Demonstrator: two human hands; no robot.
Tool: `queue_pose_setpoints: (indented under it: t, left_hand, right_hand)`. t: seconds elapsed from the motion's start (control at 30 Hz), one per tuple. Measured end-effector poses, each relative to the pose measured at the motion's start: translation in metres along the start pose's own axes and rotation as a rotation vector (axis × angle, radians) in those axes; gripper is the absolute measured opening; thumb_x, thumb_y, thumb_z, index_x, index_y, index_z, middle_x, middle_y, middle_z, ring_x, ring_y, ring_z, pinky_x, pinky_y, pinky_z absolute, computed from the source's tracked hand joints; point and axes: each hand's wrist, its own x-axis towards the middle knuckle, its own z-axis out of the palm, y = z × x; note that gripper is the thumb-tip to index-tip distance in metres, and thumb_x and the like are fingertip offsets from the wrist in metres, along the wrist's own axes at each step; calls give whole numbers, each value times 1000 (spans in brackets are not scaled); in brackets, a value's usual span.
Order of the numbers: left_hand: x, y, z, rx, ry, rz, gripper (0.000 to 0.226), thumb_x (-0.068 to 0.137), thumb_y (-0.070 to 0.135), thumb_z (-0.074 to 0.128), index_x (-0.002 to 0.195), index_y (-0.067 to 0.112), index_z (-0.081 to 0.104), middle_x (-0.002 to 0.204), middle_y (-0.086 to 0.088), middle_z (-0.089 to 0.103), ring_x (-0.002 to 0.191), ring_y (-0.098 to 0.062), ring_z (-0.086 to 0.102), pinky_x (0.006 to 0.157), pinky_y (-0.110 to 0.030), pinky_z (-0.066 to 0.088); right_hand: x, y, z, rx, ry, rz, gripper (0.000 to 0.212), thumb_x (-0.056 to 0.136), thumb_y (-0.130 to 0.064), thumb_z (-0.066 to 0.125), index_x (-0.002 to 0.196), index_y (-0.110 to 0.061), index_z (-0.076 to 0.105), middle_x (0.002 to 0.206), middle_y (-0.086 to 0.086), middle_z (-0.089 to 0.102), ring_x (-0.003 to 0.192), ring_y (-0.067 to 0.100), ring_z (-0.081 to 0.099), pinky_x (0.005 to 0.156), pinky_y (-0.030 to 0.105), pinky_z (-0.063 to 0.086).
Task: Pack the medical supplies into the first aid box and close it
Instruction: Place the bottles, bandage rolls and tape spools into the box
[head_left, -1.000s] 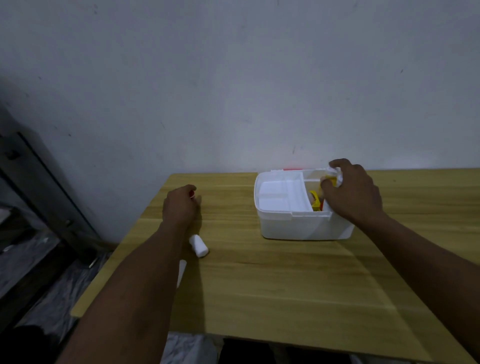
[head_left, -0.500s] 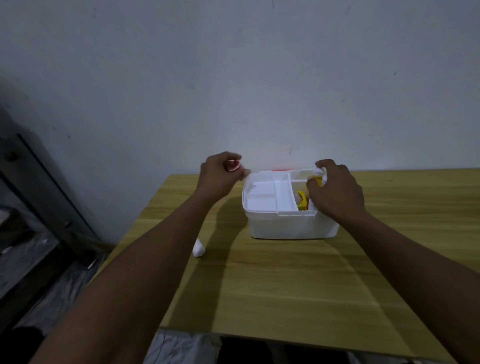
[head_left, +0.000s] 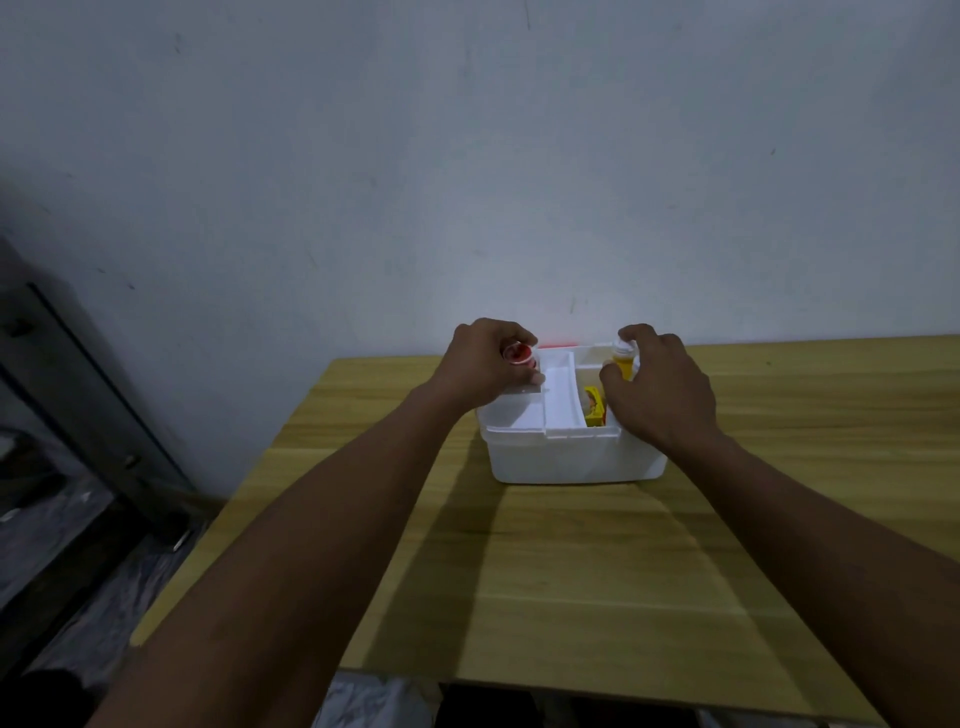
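I have my left hand (head_left: 485, 366) clamped on a small red-capped bottle (head_left: 518, 354) and my right hand (head_left: 655, 387) on a yellow white-capped bottle (head_left: 623, 356) — both light, rigid, likely slick (grip the bodies) — above the open white plastic first aid box (head_left: 571, 452).

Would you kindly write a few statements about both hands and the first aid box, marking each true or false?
1. The first aid box is closed. False: it stands open.
2. The left hand holds a small red-and-white container over the box's left end. True.
3. The right hand is empty. False: it grips a yellow bottle with a white cap.
4. A yellow packet lies inside the box. True.
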Motion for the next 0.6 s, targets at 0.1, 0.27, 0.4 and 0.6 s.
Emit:
queue_pose_setpoints:
  t: [0.1, 0.27, 0.4, 0.6]
  left_hand:
    - [-2, 3, 4, -50, 15, -20, 55, 64, 29, 92, 115, 20, 74, 114, -1, 72, 99, -10, 64, 88, -18, 49]
    - [-4, 1, -7, 17, 83, 13, 52, 69, 32, 88, 117, 23, 73, 109, 3, 69, 96, -12, 59, 81, -22, 44]
    - [-10, -11, -19, 43, 39, -9, 56, 69, 31, 88, 122, 24, 70, 107, 4, 70, 93, -10, 60, 78, -21, 45]
    - [-20, -15, -21, 67, -36, -30, 46, 73, 24, 86, 117, 19, 71, 109, 3, 72, 94, -9, 63, 79, -24, 52]
  right_hand:
    - [-1, 0, -1, -8, -4, -8, 49, 89, -41, 51, 136, -30, 46, 134, 7, 51, 113, 35, 56, 88, 41, 47]
    - [0, 1, -1, -7, -5, -10, 49, 89, -41, 52, 136, -29, 46, 135, 7, 50, 113, 36, 56, 87, 41, 46]
    - [0, 1, -1, -7, -10, -2, 49, 88, -41, 52, 135, -29, 47, 134, 7, 50, 113, 36, 56, 87, 41, 46]
    - [-2, 0, -1, -8, -8, -2, 49, 88, -40, 51, 135, -29, 47, 134, 7, 50, 113, 36, 55, 87, 40, 45]
